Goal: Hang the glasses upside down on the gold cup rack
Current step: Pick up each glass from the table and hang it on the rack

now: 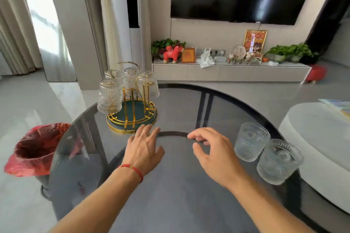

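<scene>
Right of the gold cup rack (131,113), w/ four glasses hung, two glasses (251,141) (279,161) stand upright. Both hands empty: left hand (143,149) flat, right hand (214,154) half-curled. Next, probably: grasp nearest glass, invert onto a free peg.

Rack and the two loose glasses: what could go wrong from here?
1. The near glass stands close to the table edge, touching or almost touching the far glass; grabbing one with the right hand could knock the other off.
2. The rack already holds four glasses, and a hung glass juts past the rack's base; a fifth may clink against them.
3. Left hand rests by the rack's base and could nudge it.
</scene>
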A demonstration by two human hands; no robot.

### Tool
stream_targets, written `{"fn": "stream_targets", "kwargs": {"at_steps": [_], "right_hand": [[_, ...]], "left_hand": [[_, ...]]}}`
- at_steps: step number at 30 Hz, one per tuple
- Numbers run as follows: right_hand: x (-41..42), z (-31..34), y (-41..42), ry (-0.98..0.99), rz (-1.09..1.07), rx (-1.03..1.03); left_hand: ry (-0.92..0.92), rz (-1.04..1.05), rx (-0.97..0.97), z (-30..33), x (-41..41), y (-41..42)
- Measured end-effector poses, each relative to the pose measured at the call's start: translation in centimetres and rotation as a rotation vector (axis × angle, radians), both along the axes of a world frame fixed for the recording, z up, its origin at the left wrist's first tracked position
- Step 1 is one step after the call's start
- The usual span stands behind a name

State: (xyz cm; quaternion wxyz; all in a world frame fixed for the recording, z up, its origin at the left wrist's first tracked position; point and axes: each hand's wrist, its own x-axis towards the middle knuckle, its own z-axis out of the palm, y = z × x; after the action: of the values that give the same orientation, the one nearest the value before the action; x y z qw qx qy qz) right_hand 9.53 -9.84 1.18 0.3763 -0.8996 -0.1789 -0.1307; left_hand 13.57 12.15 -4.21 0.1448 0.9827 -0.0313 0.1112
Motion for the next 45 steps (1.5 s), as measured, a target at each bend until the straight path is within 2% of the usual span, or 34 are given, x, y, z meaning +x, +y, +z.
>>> {"fn": "stream_targets", "kwargs": {"at_steps": [5,10,12,15,17,18,21,24,26,29,31,34,35,37,41,45], "right_hand": [[-1.9,1.6,-4.4,-0.029,-0.158,0.177],[-2.2,2.6,-10.8,-0.294,-0.488,0.293],[-2.1,2.6,-13.9,-0.213,-0.637,0.407],[-1.6,1.5,-17.7,0.174,-0.729,0.533],[-1.7,0.6,-18.8,0.401,-0.692,0.611],[-1.9,0.2,-19.2,0.448,-0.681,0.638],[-2.9,0.3,-20.0,0.453,-0.667,0.651],[-3.7,0.4,-20.6,0.493,-0.623,0.617],[-3.9,0.4,-20.4,0.538,-0.546,0.592],[-4.4,0.8,-19.1,0.613,-0.380,0.549],[-4.2,1.0,-17.3,0.627,-0.283,0.525],[-3.9,0.7,-15.3,0.604,-0.166,0.529],[-2.6,0.5,-12.1,0.602,-0.099,0.499],[-2.4,0.4,-10.6,0.587,-0.053,0.523],[-0.8,0.2,-6.1,0.668,0.006,0.713],[1.3,-0.1,-2.3,0.892,-0.029,0.958]], "left_hand": [[-0.051,-0.308,-0.171,0.2,-4.0,-8.4],[0.034,-0.458,-0.408,-0.3,-6.9,-16.2],[0.083,-0.482,-0.506,-0.2,-7.0,-19.0],[0.108,-0.462,-0.627,0.6,-7.1,-22.7],[0.120,-0.422,-0.683,1.0,-7.2,-24.9],[0.121,-0.400,-0.700,1.2,-7.2,-25.8],[0.092,-0.334,-0.679,1.5,-7.5,-27.8],[0.048,-0.286,-0.543,1.6,-7.7,-27.7],[0.011,-0.267,-0.484,1.6,-7.5,-26.6],[0.052,-0.275,-0.525,2.4,-7.0,-23.1],[0.141,-0.258,-0.623,3.3,-6.7,-19.6],[0.315,-0.216,-0.968,4.4,-6.1,-15.9],[0.323,-0.162,-1.089,4.3,-5.6,-12.3],[0.374,-0.158,-1.241,4.5,-5.2,-10.8],[0.385,-0.151,-1.396,4.4,-4.0,-7.7],[0.365,-0.155,-1.453,4.3,-2.6,-5.1]]}}
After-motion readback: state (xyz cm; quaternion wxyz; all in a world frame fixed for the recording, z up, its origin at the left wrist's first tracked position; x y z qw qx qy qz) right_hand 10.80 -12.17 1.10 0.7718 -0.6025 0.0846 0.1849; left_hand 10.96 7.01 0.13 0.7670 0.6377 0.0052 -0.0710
